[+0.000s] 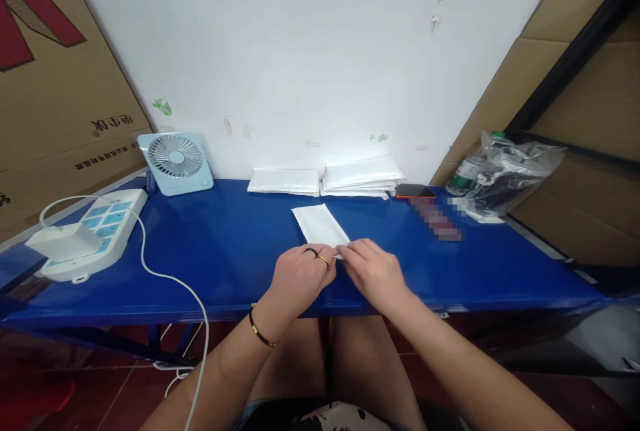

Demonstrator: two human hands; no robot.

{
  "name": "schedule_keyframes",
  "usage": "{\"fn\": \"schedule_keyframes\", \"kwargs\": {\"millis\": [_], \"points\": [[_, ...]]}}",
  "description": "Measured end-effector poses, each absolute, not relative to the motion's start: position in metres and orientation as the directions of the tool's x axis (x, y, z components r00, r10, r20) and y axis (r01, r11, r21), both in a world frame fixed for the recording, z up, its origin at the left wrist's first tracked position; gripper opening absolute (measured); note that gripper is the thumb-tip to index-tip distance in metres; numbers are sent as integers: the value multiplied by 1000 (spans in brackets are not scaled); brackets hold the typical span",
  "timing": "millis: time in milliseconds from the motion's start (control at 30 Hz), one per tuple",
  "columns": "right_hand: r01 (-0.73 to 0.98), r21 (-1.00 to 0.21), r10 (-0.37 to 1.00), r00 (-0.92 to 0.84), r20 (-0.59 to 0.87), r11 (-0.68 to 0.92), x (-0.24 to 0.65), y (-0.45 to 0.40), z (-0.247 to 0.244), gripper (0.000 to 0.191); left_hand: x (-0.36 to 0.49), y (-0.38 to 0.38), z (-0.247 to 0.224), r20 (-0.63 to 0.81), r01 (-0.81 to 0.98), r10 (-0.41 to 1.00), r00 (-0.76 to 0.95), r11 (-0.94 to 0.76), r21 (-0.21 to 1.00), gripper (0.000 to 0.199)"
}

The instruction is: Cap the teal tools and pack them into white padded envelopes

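Observation:
A flat white rectangular packet, like a paper envelope point(320, 223), lies tilted over the blue table in front of me. Its near end is between my two hands. My left hand point(304, 274), with rings on its fingers, is closed on the near edge. My right hand point(375, 271) pinches the same edge at the right corner, fingertips close to the left hand's. The fingers hide that end of the envelope. Behind it, against the wall, are a flat stack of white envelopes point(284, 181) and a taller stack of white envelopes point(361, 176).
A light blue fan point(176, 163) stands at the back left. Nearer is a white power strip point(113, 234) with a plug and a white cable point(173, 278) crossing the table's left side. At right are a phone point(415, 192), a bottle point(465, 174) and a clear plastic bag point(510, 178).

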State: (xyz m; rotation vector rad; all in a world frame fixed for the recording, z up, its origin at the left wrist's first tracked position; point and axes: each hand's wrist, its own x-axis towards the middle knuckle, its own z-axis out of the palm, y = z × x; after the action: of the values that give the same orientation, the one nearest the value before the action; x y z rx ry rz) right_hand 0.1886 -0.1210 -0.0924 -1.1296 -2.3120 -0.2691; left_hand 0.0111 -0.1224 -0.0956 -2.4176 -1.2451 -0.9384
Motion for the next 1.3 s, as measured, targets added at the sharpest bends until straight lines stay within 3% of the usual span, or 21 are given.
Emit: {"fn": "schedule_keyframes", "kwargs": {"millis": [67, 167, 267, 333, 400, 467, 600, 700, 800, 933, 1033, 1100, 1200, 1300], "points": [[753, -149, 654, -435, 619, 641, 199, -108, -71, 25, 7, -125, -84, 736, 768, 609, 297, -610, 195, 22], [710, -470, 737, -102, 668, 525, 210, -69, -38, 18, -7, -131, -82, 759, 720, 648, 63, -556, 415, 40], [400, -812, 864, 87, 496, 425, 201, -5, -21, 20, -19, -137, -98, 657, 647, 754, -1, -501, 575, 40], [174, -929, 936, 73, 344, 328, 181, 44, -23, 17, -23, -138, -112, 569, 621, 823, -6, -443, 647, 37], [147, -967, 973, 72, 221, 208, 154, 87, -33, 10, -26, -137, -121, 477, 616, 879, -6, -372, 694, 34], [354, -924, 980, 82, 181, 141, 128, 118, -46, 6, -27, -136, -124, 415, 614, 910, 14, -335, 715, 33], [585, -793, 958, 88, 271, 171, 104, 145, -68, 16, -29, -135, -123, 370, 616, 927, 65, -329, 716, 31], [843, -476, 914, -45, 404, 252, 122, 146, -67, 35, -30, -134, -122, 370, 624, 925, 82, -337, 705, 30], [922, -203, 867, -211, 452, 331, 171, 143, -53, 47, -29, -134, -121, 374, 629, 924, 83, -340, 699, 29], [947, 109, 923, -319, 213, 302, 255, 140, -37, 73, -26, -134, -118, 417, 630, 906, 73, -365, 685, 25], [940, 126, 943, -327, 59, 318, 294, 143, -34, 77, -23, -133, -118, 425, 637, 904, 50, -356, 683, 23], [930, 99, 934, -356, 13, 353, 305, 145, -32, 70, -22, -132, -119, 417, 642, 908, 43, -345, 684, 22], [922, 107, 924, -379, 49, 372, 308, 146, -26, 48, -22, -130, -121, 414, 640, 910, 39, -341, 689, 20], [929, 112, 907, -369, 202, 353, 308, 145, -17, 36, -23, -128, -124, 421, 610, 906, 33, -352, 710, 19]]}}
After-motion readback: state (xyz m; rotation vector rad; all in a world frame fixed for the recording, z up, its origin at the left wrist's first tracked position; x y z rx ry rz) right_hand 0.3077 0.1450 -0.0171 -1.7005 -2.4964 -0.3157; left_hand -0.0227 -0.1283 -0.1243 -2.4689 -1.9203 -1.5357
